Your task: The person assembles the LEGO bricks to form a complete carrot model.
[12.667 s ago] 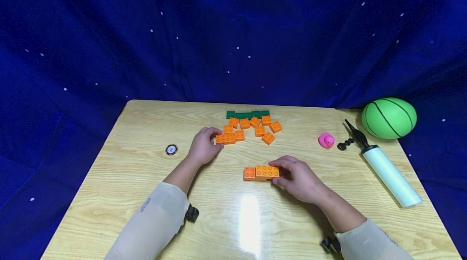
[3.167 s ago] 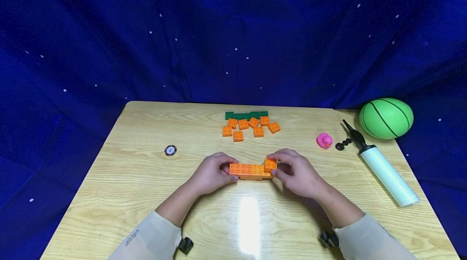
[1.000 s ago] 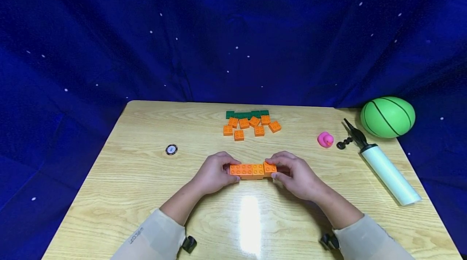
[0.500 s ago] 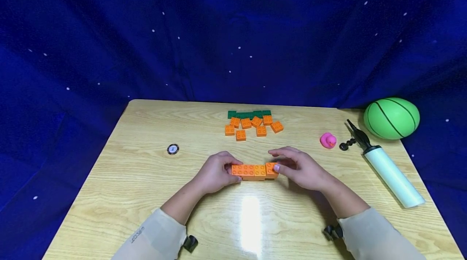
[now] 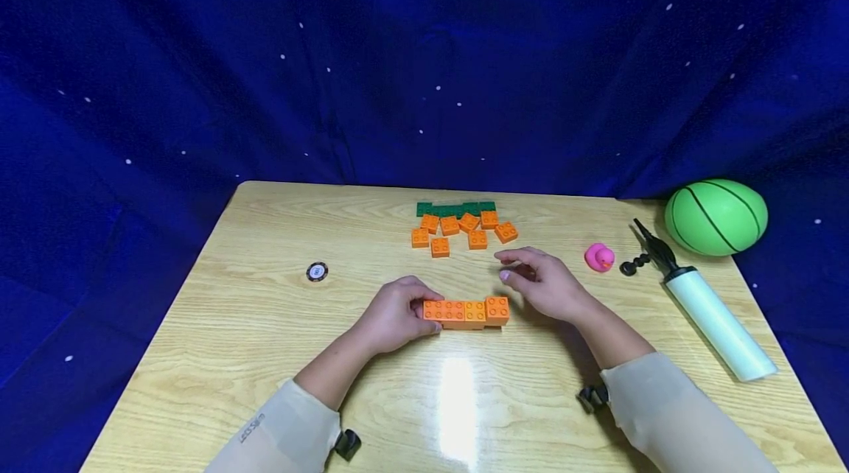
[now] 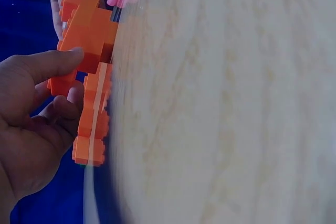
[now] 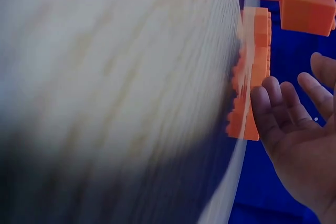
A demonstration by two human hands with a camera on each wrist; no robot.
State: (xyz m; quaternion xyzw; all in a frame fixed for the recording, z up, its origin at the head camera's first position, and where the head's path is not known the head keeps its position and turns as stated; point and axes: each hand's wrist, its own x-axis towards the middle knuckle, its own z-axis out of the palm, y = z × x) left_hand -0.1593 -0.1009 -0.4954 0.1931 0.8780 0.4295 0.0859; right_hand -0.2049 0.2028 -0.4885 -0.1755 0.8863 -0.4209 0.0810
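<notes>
In the head view, my left hand (image 5: 396, 316) pinches the left end of a row of joined orange building bricks (image 5: 454, 313) at the middle of the table. A square orange brick (image 5: 497, 309) sits one level higher on the row's right end. The left wrist view shows the thumb along the near side of this stepped brick build (image 6: 86, 30). My right hand (image 5: 547, 285) holds nothing; it hovers behind and to the right of the build, fingers apart and loosely bent. Several loose orange bricks (image 5: 440, 247) lie farther back, left of that hand.
A row of green bricks (image 5: 458, 209) lies behind the loose ones. A poker chip (image 5: 317, 271) is at the left. Toward the right are a pink rubber duck (image 5: 600, 257), a small black piece (image 5: 634, 264), a hand pump (image 5: 719, 322) and a green ball (image 5: 716, 217).
The square orange brick went onto the build's right end and was pressed down. My right hand has since let go and moved back, away from it. My left hand keeps its grip.
</notes>
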